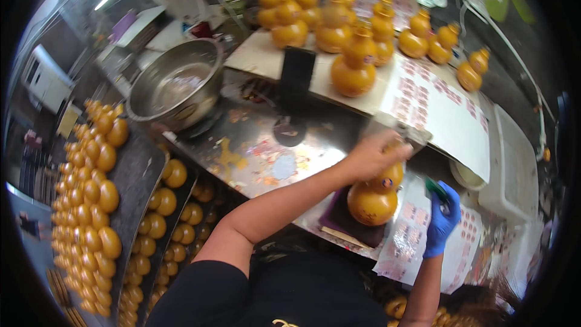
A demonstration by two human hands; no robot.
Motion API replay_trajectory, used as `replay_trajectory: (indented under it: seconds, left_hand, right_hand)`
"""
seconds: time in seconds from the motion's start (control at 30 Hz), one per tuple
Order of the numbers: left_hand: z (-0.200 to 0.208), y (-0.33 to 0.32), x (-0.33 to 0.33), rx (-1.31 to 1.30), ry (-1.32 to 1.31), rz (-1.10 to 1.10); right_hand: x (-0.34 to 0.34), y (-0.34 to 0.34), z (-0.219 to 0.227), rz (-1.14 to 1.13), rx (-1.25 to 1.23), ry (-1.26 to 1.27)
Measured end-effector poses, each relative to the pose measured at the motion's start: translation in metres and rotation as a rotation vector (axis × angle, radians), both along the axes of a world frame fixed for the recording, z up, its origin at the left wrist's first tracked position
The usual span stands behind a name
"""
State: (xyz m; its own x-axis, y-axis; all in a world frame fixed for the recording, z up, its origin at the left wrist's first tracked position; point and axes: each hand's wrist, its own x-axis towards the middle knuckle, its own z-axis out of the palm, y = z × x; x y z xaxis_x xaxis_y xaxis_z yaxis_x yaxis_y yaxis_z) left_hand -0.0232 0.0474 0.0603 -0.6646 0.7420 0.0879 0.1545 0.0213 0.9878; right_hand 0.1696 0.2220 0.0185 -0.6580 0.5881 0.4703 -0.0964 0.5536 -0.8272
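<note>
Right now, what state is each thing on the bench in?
Orange gourd-shaped bottle: upright on a dark mat, neck gripped by the bare left hand.
Blue-gloved right hand: fingers closed on a small green item.
Round steel bowl: upright, tilted.
Group of orange gourd bottles: standing on a board.
Sticker sheet: lying flat.

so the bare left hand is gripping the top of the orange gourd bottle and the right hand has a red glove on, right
Not quite: the glove is blue, not red. The head view shows the right hand in a blue glove, pinching a small green item over the sticker sheets. The rest holds: the bare left hand grips the top of the orange gourd-shaped bottle.
</note>
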Motion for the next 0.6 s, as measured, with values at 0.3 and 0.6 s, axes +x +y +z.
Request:
replay_trajectory:
  seconds: [0.3,0.6]
  left_hand:
    - [0.039,-0.124,0.049,0.088,0.142,0.194]
    - [0.129,-0.301,0.018,0.036,0.291,0.707]
  right_hand:
    - [0.012,-0.021,-0.026,0.139,-0.251,0.064]
    - [0.0,-0.056,-0.018,0.259,-0.36,0.098]
